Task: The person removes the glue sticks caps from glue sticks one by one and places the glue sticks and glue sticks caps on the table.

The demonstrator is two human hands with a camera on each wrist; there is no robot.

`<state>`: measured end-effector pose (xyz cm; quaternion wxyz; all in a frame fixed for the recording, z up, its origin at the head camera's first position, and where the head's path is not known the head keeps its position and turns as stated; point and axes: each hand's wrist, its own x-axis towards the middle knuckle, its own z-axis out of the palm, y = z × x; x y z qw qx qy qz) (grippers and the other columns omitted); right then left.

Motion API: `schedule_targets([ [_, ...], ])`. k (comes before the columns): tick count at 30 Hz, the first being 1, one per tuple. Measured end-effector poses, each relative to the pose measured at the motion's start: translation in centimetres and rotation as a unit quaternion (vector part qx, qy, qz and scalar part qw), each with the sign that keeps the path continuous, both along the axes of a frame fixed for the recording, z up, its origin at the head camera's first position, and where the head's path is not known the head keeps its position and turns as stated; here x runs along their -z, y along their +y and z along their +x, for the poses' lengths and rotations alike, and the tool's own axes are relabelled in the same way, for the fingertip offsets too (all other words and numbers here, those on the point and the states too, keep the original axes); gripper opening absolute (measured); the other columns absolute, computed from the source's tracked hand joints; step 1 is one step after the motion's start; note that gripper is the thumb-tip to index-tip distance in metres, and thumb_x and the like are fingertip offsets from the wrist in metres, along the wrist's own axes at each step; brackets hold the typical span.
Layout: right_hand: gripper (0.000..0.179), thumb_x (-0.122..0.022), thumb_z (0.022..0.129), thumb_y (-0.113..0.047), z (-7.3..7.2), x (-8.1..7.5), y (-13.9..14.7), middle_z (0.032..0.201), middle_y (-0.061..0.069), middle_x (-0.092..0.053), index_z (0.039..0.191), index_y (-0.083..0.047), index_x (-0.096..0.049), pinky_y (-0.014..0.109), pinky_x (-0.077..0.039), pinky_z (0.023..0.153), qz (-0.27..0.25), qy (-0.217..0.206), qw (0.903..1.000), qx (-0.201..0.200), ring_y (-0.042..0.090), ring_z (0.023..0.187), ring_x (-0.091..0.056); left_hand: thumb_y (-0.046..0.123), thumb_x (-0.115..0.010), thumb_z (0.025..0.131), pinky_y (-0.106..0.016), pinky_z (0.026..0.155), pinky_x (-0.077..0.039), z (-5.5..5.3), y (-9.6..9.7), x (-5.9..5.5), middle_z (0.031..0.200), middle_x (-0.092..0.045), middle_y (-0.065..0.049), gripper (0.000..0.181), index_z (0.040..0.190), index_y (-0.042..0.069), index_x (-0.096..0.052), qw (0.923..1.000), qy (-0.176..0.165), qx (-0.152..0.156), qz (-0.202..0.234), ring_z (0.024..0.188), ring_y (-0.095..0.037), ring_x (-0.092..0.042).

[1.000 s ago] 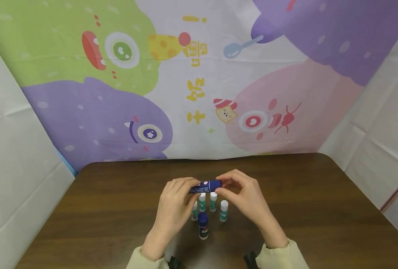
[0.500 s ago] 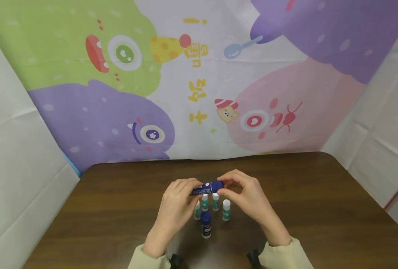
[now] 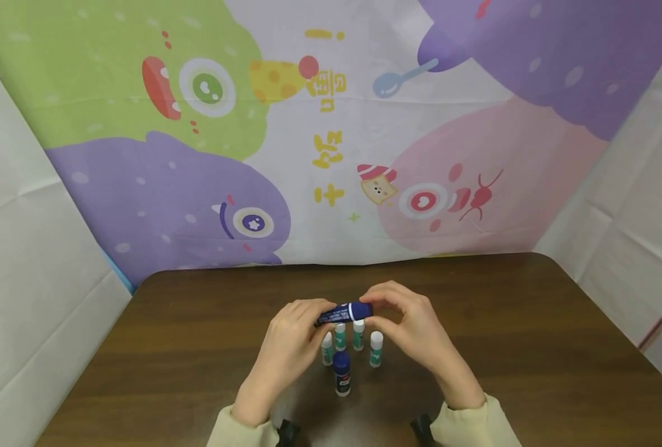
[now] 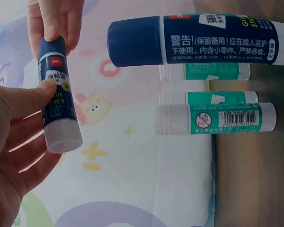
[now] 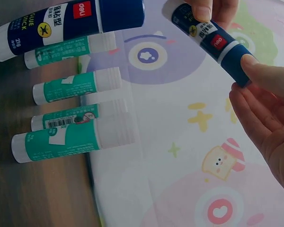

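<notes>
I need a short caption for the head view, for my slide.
Both hands hold a blue glue stick above five upright ones.

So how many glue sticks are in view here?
6: one blue stick held between both hands, one blue standing nearest the person, four green-labelled standing behind it.

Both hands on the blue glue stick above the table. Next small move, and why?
Probably pull the cap off. The left hand grips the white-based body of the dark blue glue stick, the right hand pinches its blue cap end, and the cap looks seated. Five more sticks stand upright below on the brown wooden table.
</notes>
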<state>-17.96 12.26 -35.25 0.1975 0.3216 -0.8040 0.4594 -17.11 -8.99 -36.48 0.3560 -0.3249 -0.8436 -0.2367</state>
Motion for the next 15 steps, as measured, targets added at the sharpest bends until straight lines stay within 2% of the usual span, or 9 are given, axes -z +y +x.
schedule_targets([
  [7,0.026,-0.072,0.073,-0.004,0.01,-0.11,0.26,0.099,0.000,-0.063,0.098,-0.009,-0.066,0.030,-0.052,0.076,0.005,0.019,0.9998,0.000,0.012,0.087,-0.061,0.010,-0.076,0.071,-0.028,0.073,-0.048,0.00,0.13,0.12,0.091,-0.066,0.000,0.030,0.099,0.010,-0.064,0.9998,-0.019,-0.002,-0.005,0.082,-0.012,-0.061],
  [15,0.030,-0.074,0.070,0.001,-0.09,0.00,0.08,0.100,-0.002,-0.063,0.097,-0.011,-0.067,0.032,-0.051,0.078,0.008,0.039,0.9990,0.023,0.013,0.092,-0.060,0.011,-0.075,0.073,-0.027,0.070,-0.048,0.00,0.07,0.01,0.089,-0.066,0.001,0.029,0.100,0.011,-0.064,0.9992,-0.036,-0.017,-0.005,0.078,-0.010,-0.059],
])
